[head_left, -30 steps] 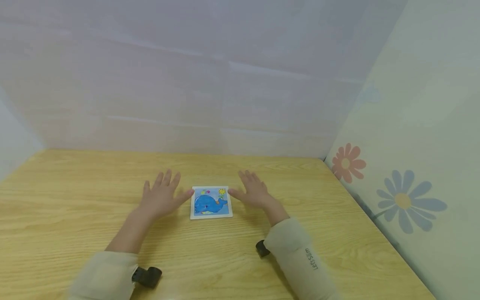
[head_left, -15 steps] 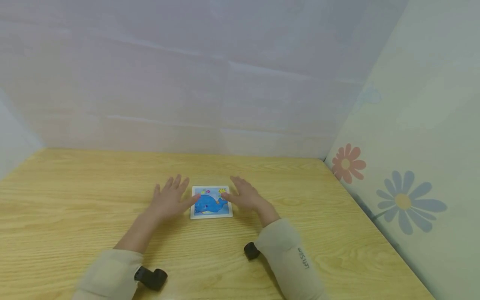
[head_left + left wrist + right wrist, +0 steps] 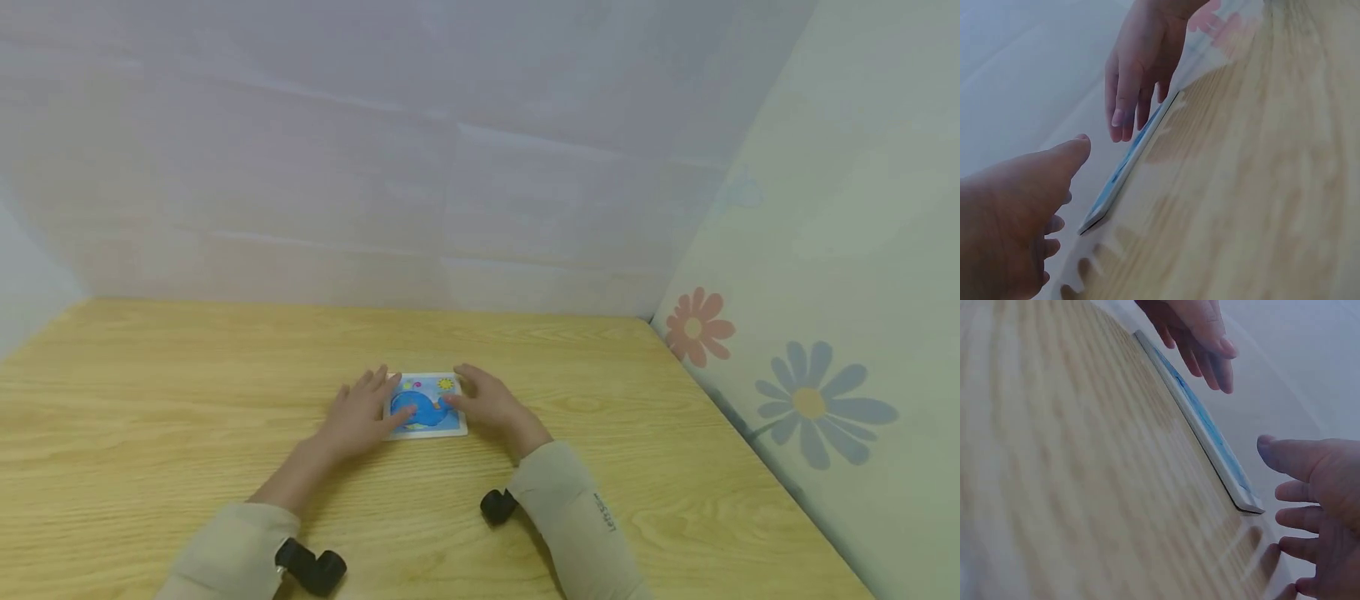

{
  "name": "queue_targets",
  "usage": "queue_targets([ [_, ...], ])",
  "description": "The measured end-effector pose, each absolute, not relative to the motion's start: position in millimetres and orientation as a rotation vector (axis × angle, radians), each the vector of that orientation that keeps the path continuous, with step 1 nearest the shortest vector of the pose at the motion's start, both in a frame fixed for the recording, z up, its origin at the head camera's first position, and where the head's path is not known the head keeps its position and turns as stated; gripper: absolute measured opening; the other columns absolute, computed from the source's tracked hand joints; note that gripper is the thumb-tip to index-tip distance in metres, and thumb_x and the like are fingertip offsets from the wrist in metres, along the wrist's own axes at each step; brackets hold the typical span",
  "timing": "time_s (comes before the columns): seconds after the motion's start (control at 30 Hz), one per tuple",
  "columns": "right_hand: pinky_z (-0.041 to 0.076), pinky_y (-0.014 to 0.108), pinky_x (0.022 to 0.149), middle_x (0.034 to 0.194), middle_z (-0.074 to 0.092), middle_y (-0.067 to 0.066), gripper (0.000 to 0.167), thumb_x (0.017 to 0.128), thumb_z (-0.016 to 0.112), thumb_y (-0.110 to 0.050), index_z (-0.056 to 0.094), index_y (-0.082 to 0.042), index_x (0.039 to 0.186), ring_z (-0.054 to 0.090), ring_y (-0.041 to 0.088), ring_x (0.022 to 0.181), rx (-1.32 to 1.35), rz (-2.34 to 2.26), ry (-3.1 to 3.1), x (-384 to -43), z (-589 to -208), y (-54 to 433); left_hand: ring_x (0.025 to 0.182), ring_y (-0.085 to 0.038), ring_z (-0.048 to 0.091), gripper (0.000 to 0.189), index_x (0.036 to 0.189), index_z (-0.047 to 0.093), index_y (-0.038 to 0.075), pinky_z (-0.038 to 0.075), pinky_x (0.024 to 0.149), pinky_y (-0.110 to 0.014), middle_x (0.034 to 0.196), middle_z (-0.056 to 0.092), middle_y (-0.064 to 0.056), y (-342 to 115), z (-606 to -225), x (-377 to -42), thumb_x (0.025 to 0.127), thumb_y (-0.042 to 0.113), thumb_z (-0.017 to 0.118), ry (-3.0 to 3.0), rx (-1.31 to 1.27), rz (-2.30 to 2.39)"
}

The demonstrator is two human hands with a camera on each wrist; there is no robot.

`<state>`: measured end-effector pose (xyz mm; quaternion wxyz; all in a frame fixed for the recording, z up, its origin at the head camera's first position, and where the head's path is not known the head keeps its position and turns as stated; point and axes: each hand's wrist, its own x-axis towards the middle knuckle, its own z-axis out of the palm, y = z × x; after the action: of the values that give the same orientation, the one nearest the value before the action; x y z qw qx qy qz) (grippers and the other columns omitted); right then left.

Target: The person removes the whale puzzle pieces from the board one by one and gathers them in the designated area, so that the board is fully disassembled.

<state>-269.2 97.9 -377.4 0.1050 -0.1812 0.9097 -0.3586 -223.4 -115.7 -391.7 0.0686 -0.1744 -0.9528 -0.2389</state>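
Observation:
A flat white-framed picture board [image 3: 426, 433] with a blue whale and a yellow sun lies on the wooden table. My left hand [image 3: 363, 417] is at its left side, thumb over the whale in the head view. At the right side is my right hand [image 3: 491, 402], its thumb over the whale's tail. In the left wrist view the board [image 3: 1127, 165] lies low between both hands, and the left thumb hovers above its near end. The right wrist view shows a gap between my right hand [image 3: 1329, 494] and the board [image 3: 1210, 434]. Neither hand grips anything.
The wood-grain table [image 3: 187, 400] reaches back to a pale sheet-like wall [image 3: 375, 167]. On the right stands a light wall [image 3: 862, 275] with printed red and blue flowers. A black wrist camera [image 3: 315, 568] sits at the left sleeve, another [image 3: 497, 505] at the right.
Both hands have come inward and closer to the board, the left moving right and the right moving left. Their thumbs now overlap the picture. The board stays in place.

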Motion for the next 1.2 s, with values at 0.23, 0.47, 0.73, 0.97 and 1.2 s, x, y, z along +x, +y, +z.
queue_targets([
  [0.23,0.018,0.037,0.099,0.134,0.034,0.006,0.054,0.083,0.056,-0.034,0.041,-0.008,0.128,0.025,0.023,0.124,-0.569,-0.997,2.770,-273,-387,96,0.123,-0.041,0.015,0.066,0.131,0.036,0.003,0.011,0.090,-0.061,0.136,0.022,-0.022,-112,-402,-222,0.085,0.051,0.042,-2.893,-0.589,-0.682],
  [0.47,0.016,0.041,0.098,0.131,0.038,0.008,0.050,0.084,0.053,-0.037,0.047,-0.008,0.124,0.028,0.025,0.122,-0.695,-0.829,2.895,-280,-397,97,0.124,-0.041,0.013,0.062,0.132,0.037,0.009,0.009,0.090,-0.061,0.136,0.020,-0.023,-108,-402,-215,0.084,0.049,0.045,-2.909,-0.670,-0.634],
  [0.73,0.019,0.043,0.096,0.127,0.043,0.007,0.043,0.083,0.057,-0.028,0.051,-0.007,0.120,0.032,0.026,0.119,-0.650,-0.804,2.932,-277,-391,94,0.125,-0.038,0.009,0.064,0.134,0.035,0.013,0.007,0.092,-0.059,0.138,0.016,-0.022,-108,-402,-214,0.084,0.051,0.043,-2.941,-0.664,-0.598],
  [0.97,0.020,0.047,0.094,0.125,0.045,0.007,0.039,0.083,0.057,-0.028,0.054,-0.009,0.116,0.034,0.027,0.117,-0.636,-0.772,2.958,-276,-387,91,0.125,-0.038,0.009,0.063,0.134,0.034,0.014,0.008,0.092,-0.059,0.138,0.014,-0.024,-106,-401,-213,0.084,0.052,0.042,-2.938,-0.678,-0.557],
  [1.2,0.024,0.047,0.091,0.121,0.048,0.006,0.035,0.082,0.058,-0.025,0.054,-0.008,0.113,0.037,0.028,0.113,-0.625,-0.752,2.963,-278,-384,89,0.126,-0.037,0.008,0.062,0.134,0.034,0.015,0.007,0.092,-0.059,0.138,0.013,-0.024,-103,-400,-213,0.084,0.052,0.041,-2.955,-0.659,-0.549],
])
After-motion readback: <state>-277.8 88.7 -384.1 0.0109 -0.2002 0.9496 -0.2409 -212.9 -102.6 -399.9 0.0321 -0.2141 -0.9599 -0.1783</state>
